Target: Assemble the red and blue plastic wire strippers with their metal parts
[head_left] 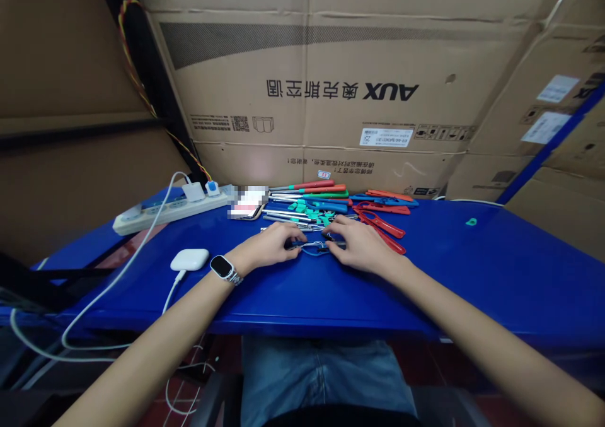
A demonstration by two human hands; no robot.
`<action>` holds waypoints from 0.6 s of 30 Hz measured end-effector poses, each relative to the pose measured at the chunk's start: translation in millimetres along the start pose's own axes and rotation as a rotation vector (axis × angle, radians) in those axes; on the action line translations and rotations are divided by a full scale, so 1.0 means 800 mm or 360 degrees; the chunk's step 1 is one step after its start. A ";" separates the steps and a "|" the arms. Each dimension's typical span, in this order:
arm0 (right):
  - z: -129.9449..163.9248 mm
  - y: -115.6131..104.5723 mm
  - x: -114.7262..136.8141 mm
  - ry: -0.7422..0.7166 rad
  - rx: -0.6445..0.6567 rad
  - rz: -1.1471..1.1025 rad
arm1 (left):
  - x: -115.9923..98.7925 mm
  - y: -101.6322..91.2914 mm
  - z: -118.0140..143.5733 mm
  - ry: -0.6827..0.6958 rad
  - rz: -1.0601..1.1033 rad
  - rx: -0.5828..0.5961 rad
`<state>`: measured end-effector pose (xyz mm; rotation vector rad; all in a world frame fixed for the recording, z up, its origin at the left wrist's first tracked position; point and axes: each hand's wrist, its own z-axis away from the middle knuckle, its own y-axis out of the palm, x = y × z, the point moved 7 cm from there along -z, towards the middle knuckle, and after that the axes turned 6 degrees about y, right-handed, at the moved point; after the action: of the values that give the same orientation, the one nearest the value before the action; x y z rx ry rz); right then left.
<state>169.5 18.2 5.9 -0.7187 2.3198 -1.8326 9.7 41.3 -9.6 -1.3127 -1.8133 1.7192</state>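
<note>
My left hand [276,244] rests low over the table with its fingers curled in around a small dark part, mostly hidden. Facing it, my right hand [362,244] has thumb and fingers bent around another dark piece whose kind I cannot make out. Thin blue and white wires [313,248] run between the two hands. Just beyond my fingertips lie small teal plastic pieces [314,212] and several metal rods [283,217]. Red plastic parts [385,225], long and flat, are fanned out beside my right hand.
Red, orange, green and blue handles [326,193] lie along the cardboard wall [340,55]. At left are a power strip [174,209], a phone [248,203] and a white case [190,260] on a cable. A teal piece [471,222] lies on the blue table [496,269].
</note>
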 end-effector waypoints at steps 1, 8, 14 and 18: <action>-0.005 0.001 0.008 -0.0036 0.0027 0.0030 | 0.000 0.000 0.000 0.0009 -0.0009 0.0005; -0.029 0.021 0.027 -0.0157 0.0191 0.0051 | 0.000 -0.002 0.001 0.0133 -0.0073 0.0008; -0.022 0.023 0.022 -0.0151 0.0159 0.0028 | 0.001 -0.002 0.000 0.0188 -0.0115 -0.0002; -0.021 0.022 0.019 -0.0109 0.0136 -0.0025 | -0.001 -0.002 0.001 0.0188 -0.0171 -0.0006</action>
<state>145.0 29.7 -3.0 -0.7775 2.1858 -1.8697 8.7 40.5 -8.5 -1.2663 -1.7870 1.5502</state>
